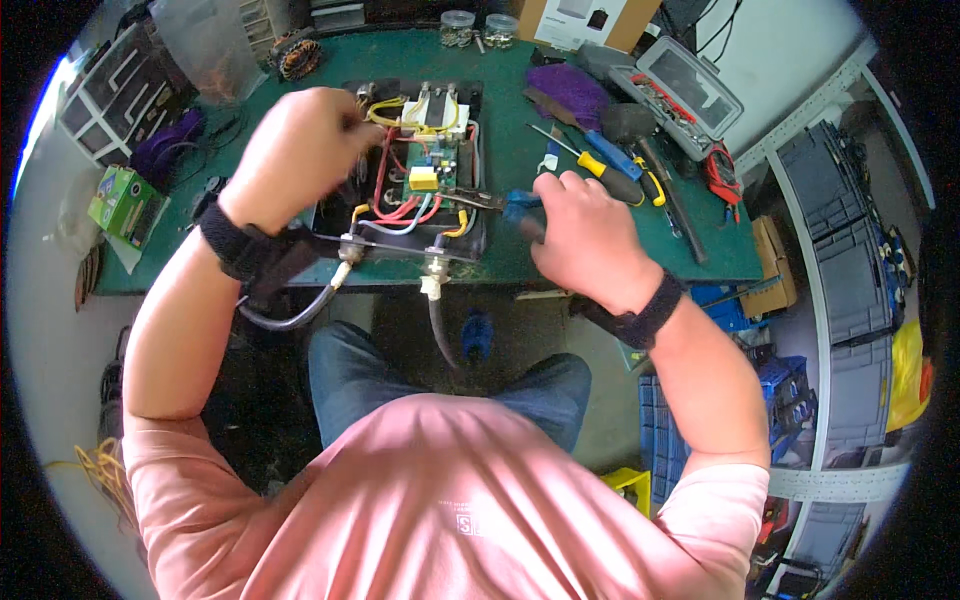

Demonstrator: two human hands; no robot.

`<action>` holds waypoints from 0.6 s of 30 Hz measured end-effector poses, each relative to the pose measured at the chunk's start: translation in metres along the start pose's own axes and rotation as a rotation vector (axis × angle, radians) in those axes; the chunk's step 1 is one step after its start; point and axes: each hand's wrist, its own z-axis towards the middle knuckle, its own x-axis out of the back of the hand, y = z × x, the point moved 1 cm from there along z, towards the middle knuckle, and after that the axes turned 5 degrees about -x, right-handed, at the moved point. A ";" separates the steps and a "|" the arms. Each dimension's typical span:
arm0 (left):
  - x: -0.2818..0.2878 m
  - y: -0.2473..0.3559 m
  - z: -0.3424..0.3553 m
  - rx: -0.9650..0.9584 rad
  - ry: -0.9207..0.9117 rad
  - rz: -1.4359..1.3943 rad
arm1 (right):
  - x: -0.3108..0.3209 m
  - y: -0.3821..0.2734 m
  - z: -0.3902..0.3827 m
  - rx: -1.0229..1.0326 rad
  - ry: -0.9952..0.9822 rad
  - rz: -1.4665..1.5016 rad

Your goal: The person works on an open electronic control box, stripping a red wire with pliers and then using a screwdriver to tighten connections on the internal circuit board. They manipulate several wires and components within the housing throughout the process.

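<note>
A black open enclosure [470, 240] sits on the bench, holding a green circuit board [437, 152] with a yellow component, red, yellow and pale wires, and two cable fittings [435, 262] at its front. My left hand [295, 150] is over its left side, fingers curled beside the yellow wires [385, 108]; what they pinch is hidden. My right hand [590, 230] is closed around a blue-handled tool, apparently pliers [518, 205], whose metal end [480, 199] reaches to the lower right of the board.
Screwdrivers [592, 160], a hammer [680, 215], a purple cloth [568, 90] and an open grey case [680, 100] lie to the right. A green box [120, 210], two jars [457, 25] and a cardboard box [580, 20] surround the work. Grey crates [845, 390] stand on shelving at right.
</note>
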 end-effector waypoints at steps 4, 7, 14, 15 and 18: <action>-0.008 -0.058 -0.033 0.191 -0.102 0.057 | 0.002 0.000 0.005 0.023 -0.038 0.029; -0.013 -0.053 -0.037 0.444 -0.324 -0.298 | 0.000 0.002 0.006 0.018 -0.047 0.042; -0.028 -0.071 -0.037 0.426 -0.459 -0.356 | -0.002 0.009 0.016 0.073 -0.057 0.030; -0.032 -0.074 -0.038 0.409 -0.448 -0.369 | -0.002 0.011 0.019 0.092 -0.062 0.027; -0.039 -0.082 -0.042 0.374 -0.415 -0.387 | -0.007 0.019 0.027 0.192 -0.001 0.039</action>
